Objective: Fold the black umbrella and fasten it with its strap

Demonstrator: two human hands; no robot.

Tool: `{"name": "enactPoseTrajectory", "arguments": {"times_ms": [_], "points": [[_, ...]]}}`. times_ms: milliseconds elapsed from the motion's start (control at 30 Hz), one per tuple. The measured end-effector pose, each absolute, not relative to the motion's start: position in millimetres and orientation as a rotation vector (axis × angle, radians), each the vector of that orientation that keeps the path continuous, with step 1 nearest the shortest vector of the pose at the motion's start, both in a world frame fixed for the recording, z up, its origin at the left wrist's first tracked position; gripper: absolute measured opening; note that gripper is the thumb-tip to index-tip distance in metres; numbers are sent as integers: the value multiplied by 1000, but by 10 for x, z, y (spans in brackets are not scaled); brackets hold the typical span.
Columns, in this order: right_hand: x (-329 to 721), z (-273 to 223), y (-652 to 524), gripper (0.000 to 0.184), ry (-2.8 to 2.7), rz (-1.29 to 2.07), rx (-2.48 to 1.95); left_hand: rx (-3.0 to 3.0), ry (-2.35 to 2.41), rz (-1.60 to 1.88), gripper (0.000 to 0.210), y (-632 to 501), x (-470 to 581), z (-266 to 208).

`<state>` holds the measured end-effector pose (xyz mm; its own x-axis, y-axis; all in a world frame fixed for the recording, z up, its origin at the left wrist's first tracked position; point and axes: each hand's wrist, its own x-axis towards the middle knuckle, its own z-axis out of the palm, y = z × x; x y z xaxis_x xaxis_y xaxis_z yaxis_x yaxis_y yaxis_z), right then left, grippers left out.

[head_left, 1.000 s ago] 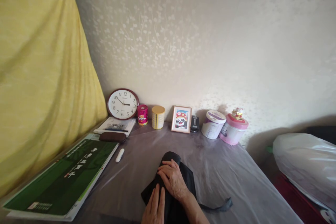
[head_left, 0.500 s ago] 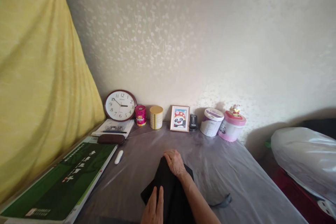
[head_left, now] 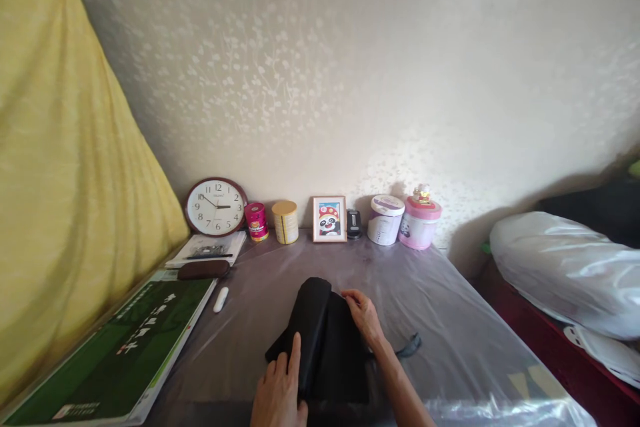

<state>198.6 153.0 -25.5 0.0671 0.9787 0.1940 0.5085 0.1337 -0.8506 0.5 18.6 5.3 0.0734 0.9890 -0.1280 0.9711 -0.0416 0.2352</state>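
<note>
A folded black cloth (head_left: 345,353) lies on the table near its front edge, with one raised, rounded fold along its left half. My left hand (head_left: 279,380) rests on the left side of that fold, index finger stretched forward and the other fingers slightly bent. At the far right corner of the cloth, my right hand (head_left: 364,315) pinches the edge between thumb and fingers. A dark grey strap (head_left: 410,345) sticks out to the right, beyond my right forearm; where it joins is hidden.
A green book (head_left: 120,347), a brown case (head_left: 203,269) and a small white object (head_left: 221,299) lie left. Along the wall stand a clock (head_left: 217,207), tins, a picture frame (head_left: 329,219) and tubs. A plastic-wrapped bundle (head_left: 565,267) sits beyond the table's right edge.
My right hand has moved from the top of the cloth to its right corner, uncovering the raised fold. My left hand's index finger now points forward alone. The view has shifted slightly right.
</note>
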Motion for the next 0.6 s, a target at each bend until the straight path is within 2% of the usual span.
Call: {"name": "enactPoseTrajectory", "arguments": {"times_ms": [267, 600], "points": [[2123, -254, 1289, 29, -1424, 782, -1427, 1994, 1934, 168, 86, 196, -108, 153], [2282, -267, 1158, 29, -1175, 918, -1364, 1333, 1480, 616, 85, 215, -333, 581]]}}
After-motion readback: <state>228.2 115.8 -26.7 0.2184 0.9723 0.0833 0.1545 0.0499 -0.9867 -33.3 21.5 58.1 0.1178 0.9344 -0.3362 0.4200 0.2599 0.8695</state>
